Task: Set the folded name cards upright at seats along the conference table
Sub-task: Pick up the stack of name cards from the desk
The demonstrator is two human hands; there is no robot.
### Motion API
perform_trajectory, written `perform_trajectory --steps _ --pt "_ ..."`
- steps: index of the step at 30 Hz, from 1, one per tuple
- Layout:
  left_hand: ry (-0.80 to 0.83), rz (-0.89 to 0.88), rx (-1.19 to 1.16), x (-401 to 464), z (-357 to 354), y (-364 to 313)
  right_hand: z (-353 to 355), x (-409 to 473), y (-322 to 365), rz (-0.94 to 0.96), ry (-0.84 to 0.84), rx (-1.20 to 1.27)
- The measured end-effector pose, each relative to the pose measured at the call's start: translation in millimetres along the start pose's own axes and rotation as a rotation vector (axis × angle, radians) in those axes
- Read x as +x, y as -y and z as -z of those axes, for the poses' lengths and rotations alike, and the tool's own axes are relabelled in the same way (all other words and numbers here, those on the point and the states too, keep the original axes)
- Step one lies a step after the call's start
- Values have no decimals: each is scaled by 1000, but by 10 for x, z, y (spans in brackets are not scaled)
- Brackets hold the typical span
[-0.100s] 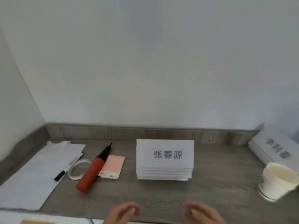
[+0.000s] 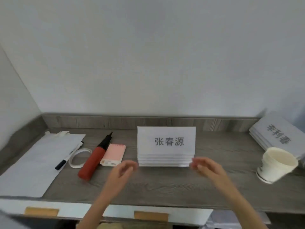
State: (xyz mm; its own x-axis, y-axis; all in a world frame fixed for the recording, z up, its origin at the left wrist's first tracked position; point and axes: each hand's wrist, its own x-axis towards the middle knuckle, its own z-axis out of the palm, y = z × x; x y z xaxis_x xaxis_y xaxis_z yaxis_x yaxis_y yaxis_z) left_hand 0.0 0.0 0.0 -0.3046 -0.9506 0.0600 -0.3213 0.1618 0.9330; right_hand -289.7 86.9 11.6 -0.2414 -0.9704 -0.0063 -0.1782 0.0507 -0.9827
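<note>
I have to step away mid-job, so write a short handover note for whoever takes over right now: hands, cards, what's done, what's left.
Left hand: open, holds nothing, at the left front corner of the centre card stack.
Right hand: open, holds nothing, at the stack's right front corner.
Centre card stack lies flat on the grey table; second card stack lies flat at far right, behind the paper cups.
Done: no card stands upright in view.
Left: grip the stack, then stand the cards at seats.

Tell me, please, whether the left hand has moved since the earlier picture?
Yes: the left hand has moved away from the counter's front edge, towards the stack of name cards.
</note>
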Motion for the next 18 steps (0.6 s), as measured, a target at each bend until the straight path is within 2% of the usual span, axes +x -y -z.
perform_trajectory --steps 2,3,6,9,14,18 --pt "-87 6 49 336 29 -73 61 267 162 62 -110 -102" --pt "-81 28 83 419 -6 -58 44 343 157 87 -139 -157" --pt "54 141 93 654 -135 48 -17 547 42 -8 -118 -196" --pt "148 124 -47 750 -289 121 -137 658 -111 -41 -35 -148" --pt "16 -13 -221 820 -391 64 -253 737 -197 28 -37 -2" --pt "-48 -46 -228 786 -391 -26 -187 837 -121 56 -39 80"
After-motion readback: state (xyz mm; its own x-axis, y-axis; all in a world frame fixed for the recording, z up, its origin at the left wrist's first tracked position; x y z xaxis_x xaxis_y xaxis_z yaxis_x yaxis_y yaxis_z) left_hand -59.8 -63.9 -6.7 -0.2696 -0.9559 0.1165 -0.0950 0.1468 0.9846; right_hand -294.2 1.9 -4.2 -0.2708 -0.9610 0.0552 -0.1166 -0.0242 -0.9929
